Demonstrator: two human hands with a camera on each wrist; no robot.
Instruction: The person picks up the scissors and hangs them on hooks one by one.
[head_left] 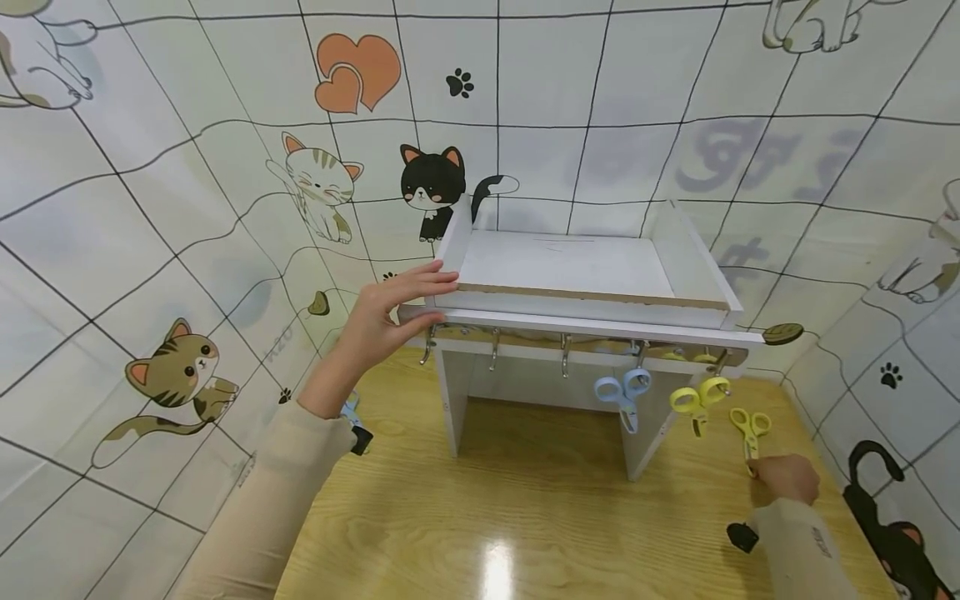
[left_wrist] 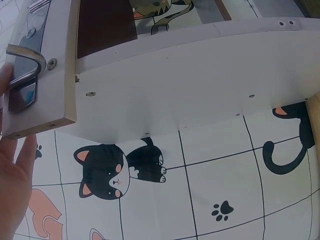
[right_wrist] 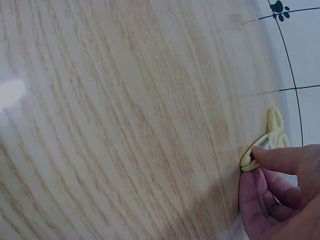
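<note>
Cat-printed sheeting (head_left: 555,75) with a grid of dark lines surrounds a wood-grain bench (head_left: 570,504), and on that bench stands a white rack (head_left: 570,315), its row of metal hooks (head_left: 566,358) running along the front. Loose yellow scissors (head_left: 752,425) are to the right of the rack, loops pointing away from the person; whether they are lifted or touch the bench is hard to tell. The right hand (head_left: 787,479) pinches them by the blade end, thumb above and fingers beneath, as the right wrist view shows. The left hand (head_left: 386,315) holds the rack's front left corner between thumb and fingers. Blue scissors (head_left: 626,400) and hanging yellow scissors (head_left: 700,402) are on the hooks toward the rack's right end.

The loose pair looks light and stiff, probably mostly plastic, and not easily broken. Its smooth surface could slip or twist in so small a pinch; taking hold nearer the pivot should steady it and leave both loops free. The rack seems rigid and bulkier, best held by its thick corner.
</note>
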